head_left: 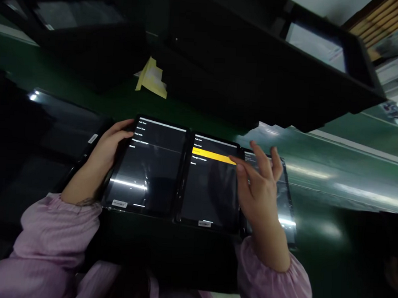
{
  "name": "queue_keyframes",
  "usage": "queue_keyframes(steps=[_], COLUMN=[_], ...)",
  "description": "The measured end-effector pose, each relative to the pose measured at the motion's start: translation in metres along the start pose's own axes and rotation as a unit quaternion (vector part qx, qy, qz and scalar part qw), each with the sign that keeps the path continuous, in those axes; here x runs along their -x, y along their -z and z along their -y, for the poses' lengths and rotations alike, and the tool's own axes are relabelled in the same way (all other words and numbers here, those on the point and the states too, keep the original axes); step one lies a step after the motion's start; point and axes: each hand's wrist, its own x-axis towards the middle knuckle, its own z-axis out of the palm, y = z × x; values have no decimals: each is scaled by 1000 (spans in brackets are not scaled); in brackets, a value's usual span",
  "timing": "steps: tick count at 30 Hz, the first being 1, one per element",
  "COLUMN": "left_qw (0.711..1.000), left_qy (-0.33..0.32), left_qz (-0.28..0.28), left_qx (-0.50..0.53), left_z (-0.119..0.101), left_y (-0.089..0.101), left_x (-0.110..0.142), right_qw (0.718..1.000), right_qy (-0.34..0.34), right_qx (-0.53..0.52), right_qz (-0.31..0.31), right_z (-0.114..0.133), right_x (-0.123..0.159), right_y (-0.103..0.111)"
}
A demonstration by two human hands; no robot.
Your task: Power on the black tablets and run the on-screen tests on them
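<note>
Three tablets lie side by side in front of me. At the upper left edge of the left tablet [151, 168], which shows a text menu, my left hand [111, 142] has its fingers closed against the side; its fingertips are partly hidden. The middle tablet [210, 194] shows the same menu with one row lit yellow. My right hand [259, 187] is open above it, index fingertip at the yellow row and the other fingers spread. Behind that hand, the right tablet [287, 211] is partly covered and shows small text. Barcode stickers mark the lower edges of the left and middle tablets.
Dark-screened tablets [63, 119] lie to the left. A crumpled yellow paper or tape piece [152, 77] is beyond the tablets on the green table surface [318, 217]. Large black equipment [216, 65] spans the back, with a lit screen [318, 46] at its right.
</note>
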Motion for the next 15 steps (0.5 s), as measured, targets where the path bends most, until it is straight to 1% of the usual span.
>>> queue_keyframes(steps=[2, 6, 9, 12, 15], left_qw=[1000, 999, 999, 999, 999], left_qy=[-5, -12, -7, 1, -13], left_qz=[2, 3, -8, -11, -1], left_qx=[-18, -51, -52, -34, -30], left_z=[-2, -4, -8, -14, -19], left_y=[-2, -9, -12, -12, -7], left_x=[0, 0, 0, -1, -3], right_qw=[1000, 999, 997, 995, 996], right_qy=[-10, -14, -14, -5, 21], right_qx=[-1, 14, 35, 30, -9], right_qz=[-19, -31, -69, -97, -81], right_z=[-2, -5, -4, 4, 18], right_x=[8, 23, 31, 38, 43], right_y=[6, 13, 19, 24, 22])
